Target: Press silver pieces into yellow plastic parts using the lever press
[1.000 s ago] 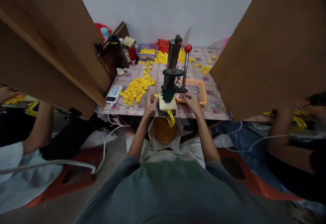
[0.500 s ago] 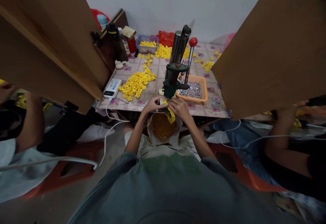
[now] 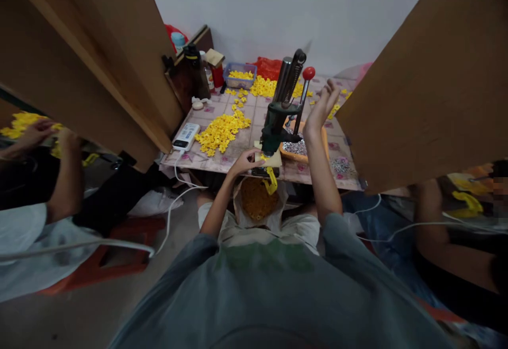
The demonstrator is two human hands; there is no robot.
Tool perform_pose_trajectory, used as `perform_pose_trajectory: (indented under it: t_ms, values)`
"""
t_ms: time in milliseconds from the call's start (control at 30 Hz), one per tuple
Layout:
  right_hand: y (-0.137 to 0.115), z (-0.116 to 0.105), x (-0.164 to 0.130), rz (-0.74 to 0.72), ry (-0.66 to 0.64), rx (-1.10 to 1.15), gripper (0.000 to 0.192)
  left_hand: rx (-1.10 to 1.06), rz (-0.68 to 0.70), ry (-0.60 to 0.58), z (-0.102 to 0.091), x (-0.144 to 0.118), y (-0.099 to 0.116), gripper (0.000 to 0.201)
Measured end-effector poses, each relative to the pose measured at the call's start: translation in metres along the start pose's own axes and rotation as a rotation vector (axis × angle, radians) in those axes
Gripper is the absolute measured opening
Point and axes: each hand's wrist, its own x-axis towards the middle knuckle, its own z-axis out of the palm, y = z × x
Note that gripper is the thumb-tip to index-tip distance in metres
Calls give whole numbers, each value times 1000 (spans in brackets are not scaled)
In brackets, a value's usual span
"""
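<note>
Cloth of a bag gaped open in the lap, just under the left hand, with pressed yellow pieces heaped inside and a yellow strip dangling over its mouth from the bench edge. That left hand was curled narrow, its fingertips pinched on a small yellow piece seated on the pale base plate under the ram of the hand press. Up and beyond it, the right hand was raised with fingers spread wide and holding nothing, just beside the red knob of the lever but not yet closed on it. To do the stroke well, the piece would need to sit square under the ram, and the left fingertips should stay at its edge, clear of the ram, before the knob was gripped firmly and pulled in one smooth motion; a crooked seat would likely spoil the crimp. Behind the right wrist lay an orange tray of small metal parts, and to the far left of the left hand a heap of yellow pieces and a white device. Other people's arms worked at either side, beyond wooden partitions.
</note>
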Motion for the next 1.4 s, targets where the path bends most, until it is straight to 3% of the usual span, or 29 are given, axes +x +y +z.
perform_pose_trajectory:
  t_ms: [100, 200, 333, 433, 567, 667, 800, 867, 933, 1067, 1167, 1267, 1400]
  values:
    - [-7, 13, 8, -26, 162, 15, 48, -6, -12, 50, 0, -1, -4, 65]
    - [-10, 4, -29, -15, 133, 6, 52, -15, -9, 89, 0, -1, -8, 66]
    - [-3, -31, -102, 59, -15, -58, 58, -17, -13, 91, -2, 1, -13, 65]
    - [15, -57, -133, 31, -172, -225, 50, -32, -12, 94, -3, 3, -16, 66]
    - [61, -72, -124, 108, -255, -399, 51, -46, -12, 81, -4, 4, -17, 69]
    - [96, -69, -108, 207, -522, -568, 51, -50, 9, 67, -5, 4, -18, 72]
    - [121, -63, -91, 347, -943, -685, 38, -39, 28, 59, -7, 3, -19, 75]
    - [128, -62, -82, 387, -1067, -635, 31, -26, 36, 59, -8, 3, -20, 75]
    - [135, -62, -76, 398, -1106, -592, 26, -18, 43, 59, -9, 2, -21, 75]
    - [143, -66, -78, 330, -1002, -436, 26, -17, 54, 41, -10, 2, -24, 72]
    - [131, -70, -91, 196, -698, -390, 36, -11, 67, 29, -10, 1, -25, 71]
    - [100, -70, -113, 51, -467, -383, 44, 15, 99, 11, -11, 0, -20, 68]
    - [50, -58, -150, -106, -538, -210, 43, 39, 122, -68, -13, 0, -8, 62]
